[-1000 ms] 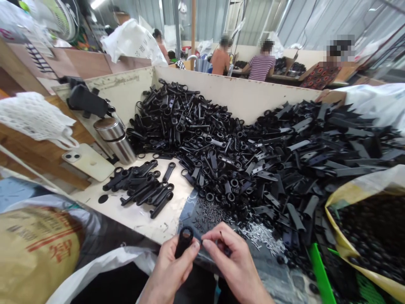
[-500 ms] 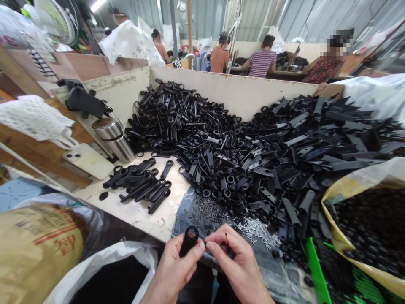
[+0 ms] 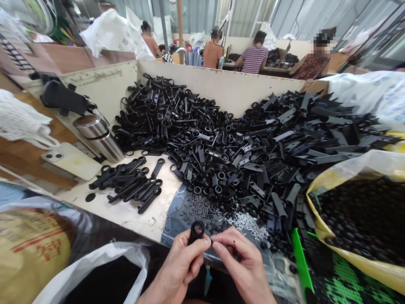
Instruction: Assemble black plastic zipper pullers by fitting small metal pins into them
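Observation:
In my left hand (image 3: pixel 186 257) is a black plastic part with a ring-shaped end (image 3: pixel 198 228); the ring sticks up above my thumb and fingers. My right hand (image 3: pixel 237 257) meets it from the right, thumb and forefinger pinched at the part's side near my left thumb. Whatever lies in that pinch is too small to name. Something thin and dark (image 3: pixel 234 248) shows among the curled fingers of my right hand. Just beyond both hands lie small dark screws (image 3: pixel 202 207) and silvery pins (image 3: pixel 248 223) on a dark mat.
Black ring-ended parts (image 3: pixel 171 114) and flat black strips (image 3: pixel 316 126) are heaped behind. Several similar parts (image 3: pixel 129 179) lie left, near a steel flask (image 3: pixel 101 139) and a phone (image 3: pixel 71 160). Right are a yellow-edged sack (image 3: pixel 313 211) and green tray (image 3: pixel 300 261). Co-workers (image 3: pixel 255 55) sit beyond.
The view has shifted a little to the right, so the surroundings sit further left. Both hands stay together, and the ringed part tilts slightly differently in my left hand.

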`<move>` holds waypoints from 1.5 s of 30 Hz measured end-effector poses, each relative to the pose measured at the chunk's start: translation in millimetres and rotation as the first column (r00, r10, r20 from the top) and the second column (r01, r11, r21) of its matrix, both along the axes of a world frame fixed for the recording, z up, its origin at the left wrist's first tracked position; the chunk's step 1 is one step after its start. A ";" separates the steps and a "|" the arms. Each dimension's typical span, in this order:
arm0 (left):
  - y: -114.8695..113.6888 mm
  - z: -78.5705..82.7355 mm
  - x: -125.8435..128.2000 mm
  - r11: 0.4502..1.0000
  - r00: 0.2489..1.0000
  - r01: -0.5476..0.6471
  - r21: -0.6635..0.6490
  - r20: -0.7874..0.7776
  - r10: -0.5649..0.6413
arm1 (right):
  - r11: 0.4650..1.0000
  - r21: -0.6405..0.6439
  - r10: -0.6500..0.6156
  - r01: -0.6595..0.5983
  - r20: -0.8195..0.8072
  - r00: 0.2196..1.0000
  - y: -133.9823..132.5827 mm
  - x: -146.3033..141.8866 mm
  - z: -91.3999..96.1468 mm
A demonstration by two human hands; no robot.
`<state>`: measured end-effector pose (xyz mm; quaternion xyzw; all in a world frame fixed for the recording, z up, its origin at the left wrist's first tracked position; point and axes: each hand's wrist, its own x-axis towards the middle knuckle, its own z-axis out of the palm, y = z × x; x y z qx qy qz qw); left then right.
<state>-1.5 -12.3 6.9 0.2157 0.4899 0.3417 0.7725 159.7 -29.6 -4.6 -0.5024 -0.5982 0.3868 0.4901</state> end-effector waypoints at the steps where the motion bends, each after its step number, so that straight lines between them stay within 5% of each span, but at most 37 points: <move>1: -0.1 0.4 1.9 1.000 1.000 0.002 -0.017 0.025 -0.002 | 1.000 0.026 0.004 -0.005 0.022 1.000 -0.8 2.5 0.8; 8: -4.1 1.9 7.9 0.988 0.998 0.023 -0.153 0.062 -0.013 | 0.995 0.095 -0.027 0.015 0.124 0.992 -6.7 10.1 -5.2; 19: -11.0 0.4 -4.5 0.975 0.966 0.178 -0.134 0.215 -0.147 | 0.988 0.149 0.001 -0.035 0.221 0.975 -4.1 12.9 -3.1; 25: -18.5 -3.1 -9.1 0.981 0.991 0.120 -0.154 0.079 -0.109 | 0.959 0.230 0.075 -0.166 0.360 0.930 -1.7 11.0 -6.2; 32: -19.3 -1.8 -17.1 0.938 0.916 0.338 -0.075 -0.202 -0.346 | 0.968 0.207 0.060 -0.145 0.370 0.927 -3.3 8.4 -6.0; 40: -20.7 -3.8 -14.3 0.922 0.851 0.387 0.008 -0.388 -0.354 | 0.988 0.103 0.073 -0.111 0.319 0.945 -7.9 -1.2 -6.0; 45: -19.2 -4.9 -15.0 0.930 0.859 0.366 0.028 -0.395 -0.327 | 0.979 0.146 0.083 -0.141 0.346 0.935 -11.6 -1.4 -5.4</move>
